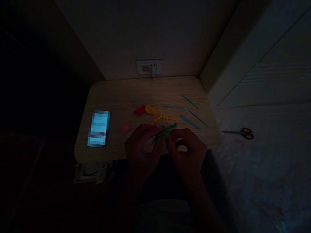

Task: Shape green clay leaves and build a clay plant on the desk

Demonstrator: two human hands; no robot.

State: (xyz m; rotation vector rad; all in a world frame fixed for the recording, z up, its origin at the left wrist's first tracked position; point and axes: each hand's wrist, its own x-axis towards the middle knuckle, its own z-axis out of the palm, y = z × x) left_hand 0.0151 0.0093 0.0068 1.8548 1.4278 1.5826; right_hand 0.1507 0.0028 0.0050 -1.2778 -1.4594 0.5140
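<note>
Between my two hands, over the near edge of the small wooden table (113, 94), is a green piece of modelling clay (167, 132) with narrow arms sticking out. My left hand (143, 148) pinches its left side with thumb and fingers. On its right side, the fingertips of my right hand (187, 149) are closed on it too. Just beyond lies a curved string of yellow clay beads (166, 117). A red clay lump (139, 110) touches an orange-yellow one (151, 110) farther back. Left of my left hand rests a small pink lump (126, 128).
Several blue modelling tools, one a broad-ended tool (190, 122), lie at the table's right. A lit phone (98, 128) is at the left. Scissors (243, 133) lie on a pale surface to the right. A wall socket (148, 67) holds a plug behind the table.
</note>
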